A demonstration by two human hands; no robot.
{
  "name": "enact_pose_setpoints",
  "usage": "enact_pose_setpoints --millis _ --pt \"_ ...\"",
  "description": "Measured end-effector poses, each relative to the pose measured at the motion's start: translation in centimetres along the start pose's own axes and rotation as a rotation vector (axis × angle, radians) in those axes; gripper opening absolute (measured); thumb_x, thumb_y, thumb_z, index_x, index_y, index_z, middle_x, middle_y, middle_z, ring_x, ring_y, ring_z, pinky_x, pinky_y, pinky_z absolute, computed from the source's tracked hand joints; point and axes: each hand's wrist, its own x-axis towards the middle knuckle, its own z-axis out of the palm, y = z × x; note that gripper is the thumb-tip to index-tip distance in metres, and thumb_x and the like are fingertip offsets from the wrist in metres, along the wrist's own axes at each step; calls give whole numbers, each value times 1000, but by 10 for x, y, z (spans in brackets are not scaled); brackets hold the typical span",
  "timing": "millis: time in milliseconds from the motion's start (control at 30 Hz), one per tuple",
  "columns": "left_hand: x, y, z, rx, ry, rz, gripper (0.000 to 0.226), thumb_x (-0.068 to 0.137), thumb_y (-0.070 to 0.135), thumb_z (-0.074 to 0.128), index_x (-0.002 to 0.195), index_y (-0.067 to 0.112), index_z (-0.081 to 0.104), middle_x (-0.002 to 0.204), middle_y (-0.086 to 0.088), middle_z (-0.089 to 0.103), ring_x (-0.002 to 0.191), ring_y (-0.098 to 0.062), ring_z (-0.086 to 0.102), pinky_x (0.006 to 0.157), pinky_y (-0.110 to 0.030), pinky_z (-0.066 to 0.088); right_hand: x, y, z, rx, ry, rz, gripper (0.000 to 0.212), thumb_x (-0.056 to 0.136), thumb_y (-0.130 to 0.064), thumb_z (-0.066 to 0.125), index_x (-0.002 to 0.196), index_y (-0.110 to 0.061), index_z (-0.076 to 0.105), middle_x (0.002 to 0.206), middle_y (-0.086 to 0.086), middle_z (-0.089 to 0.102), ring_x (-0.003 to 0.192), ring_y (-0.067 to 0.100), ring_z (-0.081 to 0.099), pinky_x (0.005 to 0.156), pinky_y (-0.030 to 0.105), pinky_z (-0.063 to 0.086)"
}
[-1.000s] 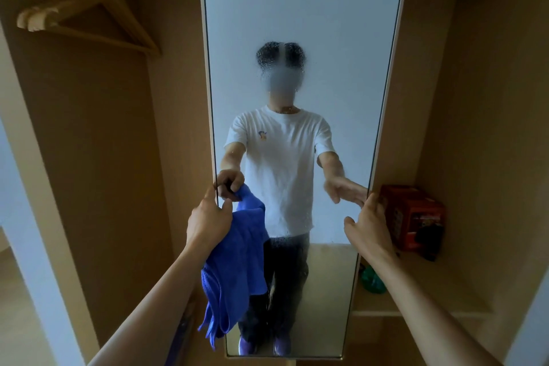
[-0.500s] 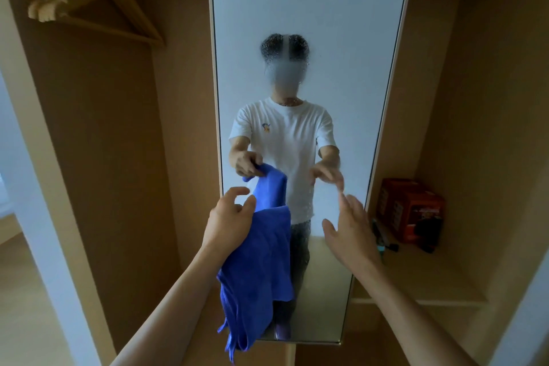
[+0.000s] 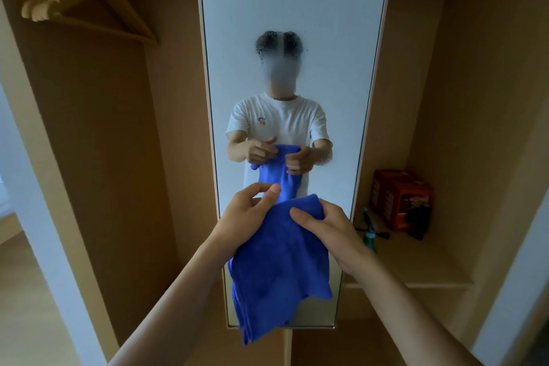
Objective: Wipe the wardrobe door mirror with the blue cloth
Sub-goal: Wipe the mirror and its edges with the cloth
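Observation:
A tall narrow mirror [image 3: 294, 3] stands upright in the middle of an open wooden wardrobe. It reflects a person in a white T-shirt holding the cloth. The blue cloth [image 3: 279, 270] hangs in front of the mirror's lower part, a little away from the glass. My left hand [image 3: 248, 211] pinches its top left edge between thumb and fingers. My right hand [image 3: 323, 226] grips its top right corner. Fogged, speckled marks sit on the glass around the reflected head.
Wooden hangers [image 3: 86, 0] hang on the rail at the upper left. On the right shelf [image 3: 416, 264] stand a red box [image 3: 401, 199] and a small green object [image 3: 371, 232]. A white door frame [image 3: 44, 217] runs down the left side.
My right hand left the mirror's right edge, came across to the middle and took hold of the cloth. The cloth shifted right, in front of the mirror. The view moved back slightly.

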Motion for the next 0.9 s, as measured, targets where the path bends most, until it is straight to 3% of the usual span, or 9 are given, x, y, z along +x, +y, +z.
enact_pose_setpoints --millis 133,267,367,500,600,700,800,900 --pt "-8 -9 -6 13 -322 -150 48 74 68 77 112 39 71 111 6 77 102 -15 74 94 -37 57 0 2 -15 -50 102 -70 31 77 -48 83 95 -25 73 92 -3 77 88 14 74 84 41 60" --pt "-14 -10 -1 -16 -400 -191 50 81 54 80 115 19 73 115 -1 76 107 -22 73 101 -46 55 0 1 -23 -87 30 -55 44 68 -57 84 95 -23 72 94 0 76 91 19 74 85 44 60" --pt "-15 0 7 -24 -467 -194 54 83 56 78 124 22 68 120 1 74 112 -20 71 103 -43 54 -1 1 -22 -156 -49 -76 43 69 -61 82 96 -30 71 96 -5 76 90 12 73 82 37 60" --pt "-12 1 14 51 -386 -113 44 87 52 75 117 19 70 114 -2 76 106 -22 73 99 -47 56 -2 2 -20 -179 -54 -90 47 72 -68 75 102 -32 69 99 -8 75 93 10 72 90 42 59" --pt "-11 -7 7 -191 -387 -106 34 94 42 71 119 18 71 121 -10 73 113 -29 70 100 -45 56 -3 5 -31 -106 -125 -15 58 69 -75 75 111 -37 67 109 -9 74 102 14 72 97 47 56" --pt "-8 -11 -1 -326 -375 -100 39 95 46 70 121 18 70 125 -15 71 117 -34 68 96 -42 57 -2 9 -42 -71 -226 101 69 63 -70 81 119 -32 66 114 -10 74 105 15 72 100 46 54" --pt "-4 -11 -4 -272 -273 -102 47 92 57 67 112 15 73 115 -16 74 108 -34 72 88 -39 59 -1 11 -45 -57 -312 126 54 71 -55 84 117 -29 71 118 -7 74 108 16 71 96 39 55" --pt "0 -13 -3 -176 -169 -110 55 90 67 61 101 14 74 104 -15 77 99 -33 74 90 -47 60 1 8 -46 -43 -283 106 44 75 -45 86 112 -25 74 116 -2 75 106 21 72 93 39 56"
